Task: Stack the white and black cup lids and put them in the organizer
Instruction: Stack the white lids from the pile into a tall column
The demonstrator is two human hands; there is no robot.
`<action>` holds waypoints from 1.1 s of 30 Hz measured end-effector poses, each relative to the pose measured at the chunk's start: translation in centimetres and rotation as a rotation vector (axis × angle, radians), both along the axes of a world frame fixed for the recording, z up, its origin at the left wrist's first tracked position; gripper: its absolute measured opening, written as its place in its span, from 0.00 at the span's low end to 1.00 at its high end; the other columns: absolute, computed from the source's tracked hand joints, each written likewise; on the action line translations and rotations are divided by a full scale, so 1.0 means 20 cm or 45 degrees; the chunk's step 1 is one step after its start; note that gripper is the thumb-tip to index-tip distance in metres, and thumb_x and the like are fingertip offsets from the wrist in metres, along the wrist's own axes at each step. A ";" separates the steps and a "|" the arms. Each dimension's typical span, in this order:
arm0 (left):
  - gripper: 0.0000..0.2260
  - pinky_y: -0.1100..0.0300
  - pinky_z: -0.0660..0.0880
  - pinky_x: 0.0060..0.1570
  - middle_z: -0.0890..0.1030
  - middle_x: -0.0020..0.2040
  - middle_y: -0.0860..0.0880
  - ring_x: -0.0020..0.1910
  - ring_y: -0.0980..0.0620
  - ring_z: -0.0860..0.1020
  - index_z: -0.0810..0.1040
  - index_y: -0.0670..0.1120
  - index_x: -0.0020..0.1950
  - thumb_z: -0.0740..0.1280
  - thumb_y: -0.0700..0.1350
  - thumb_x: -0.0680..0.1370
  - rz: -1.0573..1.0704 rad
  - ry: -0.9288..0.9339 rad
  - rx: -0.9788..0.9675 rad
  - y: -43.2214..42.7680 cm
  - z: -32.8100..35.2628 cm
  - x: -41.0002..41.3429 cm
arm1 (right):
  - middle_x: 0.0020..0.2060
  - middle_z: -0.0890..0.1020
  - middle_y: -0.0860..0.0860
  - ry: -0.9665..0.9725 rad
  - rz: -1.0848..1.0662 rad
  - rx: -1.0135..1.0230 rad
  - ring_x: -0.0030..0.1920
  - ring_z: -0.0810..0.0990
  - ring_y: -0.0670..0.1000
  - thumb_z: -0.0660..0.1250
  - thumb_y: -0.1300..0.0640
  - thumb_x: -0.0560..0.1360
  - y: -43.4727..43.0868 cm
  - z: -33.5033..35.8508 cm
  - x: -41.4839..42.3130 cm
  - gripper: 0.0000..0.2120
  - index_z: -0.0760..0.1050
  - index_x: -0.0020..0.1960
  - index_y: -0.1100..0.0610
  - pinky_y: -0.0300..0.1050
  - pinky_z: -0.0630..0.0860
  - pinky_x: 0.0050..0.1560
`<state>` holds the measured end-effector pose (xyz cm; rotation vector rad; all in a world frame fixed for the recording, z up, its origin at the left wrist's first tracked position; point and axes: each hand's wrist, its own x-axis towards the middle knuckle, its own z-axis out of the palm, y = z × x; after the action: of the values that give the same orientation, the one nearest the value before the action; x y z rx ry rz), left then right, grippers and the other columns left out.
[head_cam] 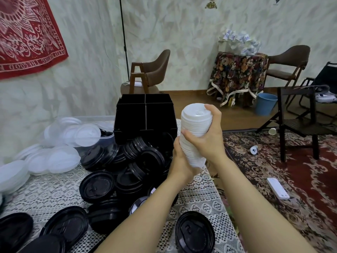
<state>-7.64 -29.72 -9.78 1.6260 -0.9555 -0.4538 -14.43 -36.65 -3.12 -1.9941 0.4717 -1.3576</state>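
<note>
A tall stack of white cup lids (194,125) is held in the air just right of the black organizer (144,117). My right hand (207,137) grips the stack's upper part, thumb across the front and fingers curled over the top rim. My left hand (180,157) grips the stack's lower end from the left. The organizer has several open compartments and stands at the table's far edge. A heap of black lids (131,167) lies in front of it, and more black lids (194,234) are scattered near me. Loose white lids (54,159) lie at the left.
A lace cloth (200,201) covers the table. A clear tub (107,137) sits left of the organizer. On the patterned carpet to the right lie a white remote (278,188) and a small white object (253,149). Chairs, a dark folding chair (299,125) and a blue bucket (265,104) stand beyond.
</note>
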 end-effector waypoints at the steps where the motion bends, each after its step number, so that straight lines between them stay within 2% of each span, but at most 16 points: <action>1: 0.47 0.46 0.81 0.46 0.70 0.65 0.55 0.58 0.52 0.76 0.53 0.61 0.72 0.77 0.50 0.60 0.006 -0.011 -0.012 0.00 -0.01 0.02 | 0.62 0.66 0.40 0.000 0.008 0.007 0.61 0.70 0.42 0.80 0.55 0.65 0.01 0.00 0.01 0.40 0.57 0.62 0.34 0.29 0.68 0.58; 6: 0.43 0.47 0.81 0.46 0.71 0.58 0.60 0.54 0.56 0.76 0.54 0.60 0.67 0.77 0.50 0.60 0.041 -0.017 0.062 0.07 0.00 0.05 | 0.64 0.67 0.45 0.009 0.042 0.005 0.63 0.70 0.46 0.80 0.55 0.65 0.04 -0.01 0.08 0.40 0.57 0.62 0.33 0.35 0.70 0.60; 11: 0.42 0.47 0.80 0.45 0.74 0.56 0.55 0.50 0.53 0.78 0.52 0.60 0.66 0.76 0.51 0.62 0.079 -0.093 0.173 0.12 -0.02 0.07 | 0.64 0.67 0.45 0.030 0.063 0.021 0.63 0.71 0.47 0.80 0.55 0.66 0.07 -0.02 0.09 0.40 0.56 0.62 0.33 0.39 0.71 0.60; 13: 0.44 0.48 0.81 0.44 0.74 0.58 0.54 0.51 0.52 0.78 0.52 0.59 0.68 0.77 0.50 0.61 0.112 -0.115 0.196 0.13 -0.01 0.07 | 0.64 0.66 0.45 0.041 0.062 0.016 0.63 0.70 0.48 0.80 0.55 0.66 0.09 -0.02 0.09 0.40 0.56 0.62 0.33 0.43 0.73 0.60; 15: 0.47 0.51 0.79 0.49 0.68 0.64 0.54 0.53 0.54 0.74 0.52 0.59 0.70 0.78 0.48 0.61 0.138 -0.145 0.206 0.14 -0.02 0.08 | 0.64 0.66 0.44 0.038 0.071 0.020 0.63 0.70 0.48 0.80 0.56 0.66 0.10 -0.02 0.09 0.40 0.56 0.63 0.34 0.45 0.73 0.61; 18: 0.48 0.52 0.77 0.50 0.64 0.64 0.53 0.52 0.54 0.70 0.51 0.57 0.72 0.78 0.46 0.62 0.167 -0.171 0.281 0.17 -0.01 0.09 | 0.65 0.67 0.45 0.038 0.087 0.020 0.64 0.70 0.48 0.80 0.56 0.66 0.12 -0.02 0.11 0.39 0.57 0.63 0.35 0.44 0.72 0.62; 21: 0.46 0.48 0.80 0.45 0.69 0.61 0.53 0.53 0.50 0.76 0.53 0.58 0.71 0.77 0.48 0.60 0.188 -0.117 0.261 0.19 0.00 0.10 | 0.64 0.67 0.45 0.045 0.109 0.018 0.64 0.69 0.46 0.80 0.56 0.66 0.14 -0.01 0.12 0.39 0.58 0.62 0.35 0.37 0.70 0.60; 23: 0.45 0.47 0.81 0.42 0.73 0.57 0.52 0.50 0.49 0.78 0.51 0.60 0.69 0.75 0.48 0.61 0.170 -0.070 0.281 0.19 0.02 0.09 | 0.64 0.66 0.44 0.052 0.113 0.009 0.63 0.69 0.45 0.80 0.55 0.66 0.14 -0.01 0.13 0.39 0.57 0.62 0.34 0.33 0.69 0.59; 28: 0.43 0.46 0.81 0.41 0.71 0.59 0.52 0.51 0.49 0.76 0.51 0.61 0.68 0.75 0.42 0.64 0.158 -0.011 0.248 0.17 0.04 0.06 | 0.65 0.67 0.46 0.035 0.095 -0.010 0.64 0.70 0.48 0.80 0.54 0.66 0.10 0.00 0.11 0.41 0.55 0.62 0.31 0.42 0.71 0.62; 33: 0.44 0.49 0.81 0.44 0.71 0.61 0.52 0.53 0.49 0.75 0.50 0.58 0.71 0.75 0.40 0.66 0.149 -0.033 0.286 0.13 0.04 0.05 | 0.65 0.66 0.46 0.056 0.070 -0.011 0.64 0.70 0.49 0.80 0.55 0.65 0.06 -0.01 0.10 0.41 0.56 0.62 0.32 0.40 0.70 0.61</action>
<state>-6.67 -27.17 -8.90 1.8838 -0.8465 -0.4734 -12.49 -35.41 -3.28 -2.0329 0.4289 -1.2866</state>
